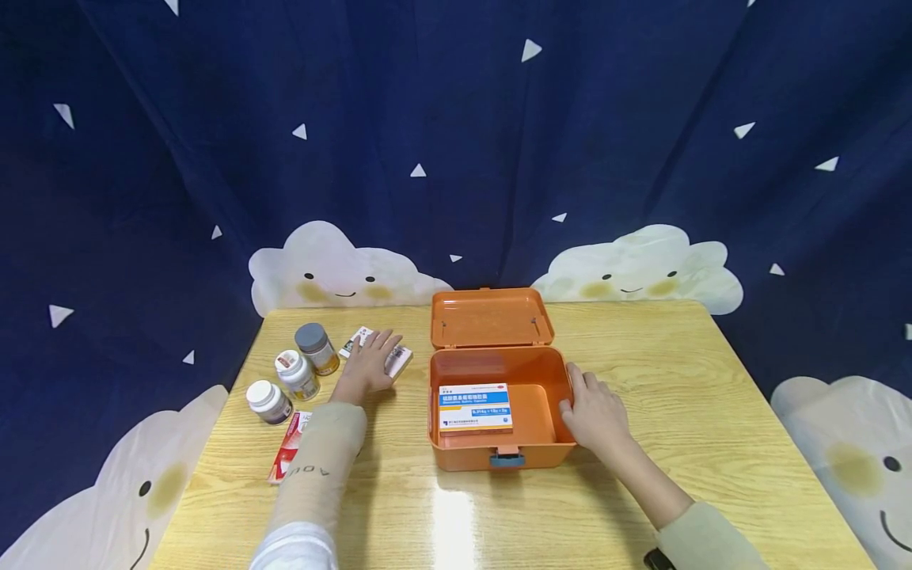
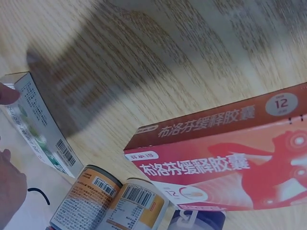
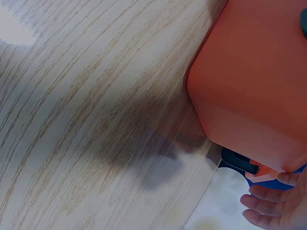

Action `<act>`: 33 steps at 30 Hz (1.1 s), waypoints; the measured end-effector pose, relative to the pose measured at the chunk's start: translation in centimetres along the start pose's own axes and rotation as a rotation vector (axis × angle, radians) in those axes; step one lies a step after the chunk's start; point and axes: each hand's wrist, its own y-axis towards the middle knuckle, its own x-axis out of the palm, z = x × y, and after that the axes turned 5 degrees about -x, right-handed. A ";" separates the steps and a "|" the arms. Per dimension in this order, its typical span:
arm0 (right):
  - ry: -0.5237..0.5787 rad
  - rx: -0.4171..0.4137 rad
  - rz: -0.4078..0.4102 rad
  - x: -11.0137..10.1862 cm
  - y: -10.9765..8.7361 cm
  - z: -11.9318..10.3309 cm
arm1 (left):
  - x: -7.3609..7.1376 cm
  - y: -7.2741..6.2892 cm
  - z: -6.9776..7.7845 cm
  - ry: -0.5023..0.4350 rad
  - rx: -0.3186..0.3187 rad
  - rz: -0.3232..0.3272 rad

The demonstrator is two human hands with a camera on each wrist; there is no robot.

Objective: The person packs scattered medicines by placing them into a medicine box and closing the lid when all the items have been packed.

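My left hand (image 1: 366, 368) lies over a white medicine box (image 1: 400, 362) at the left back of the table, fingers spread and fairly straight. In the left wrist view the thumb touches that box's end; the hand hides its middle. An orange medicine case (image 1: 456, 457) stands with its lid (image 1: 492, 318) raised. Inside, on the left, is a blue-and-white medicine box (image 1: 475, 410). My right hand (image 1: 597, 408) rests against the case's right wall, thumb at the rim, the other fingers loosely extended outside.
Left of my left hand stand a grey-lidded bottle (image 1: 317, 348) and two white-lidded bottles, one (image 1: 296, 374) behind the other (image 1: 269, 402). A red medicine box (image 2: 230, 167) is partly behind my left forearm in the head view. A dark blue curtain (image 1: 456, 142) hangs behind the wooden table (image 1: 641, 348).
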 end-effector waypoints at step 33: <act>0.006 0.007 -0.015 -0.3 0.0 0.0 | 0.4 0.9 0.4 0.084 -0.097 -0.187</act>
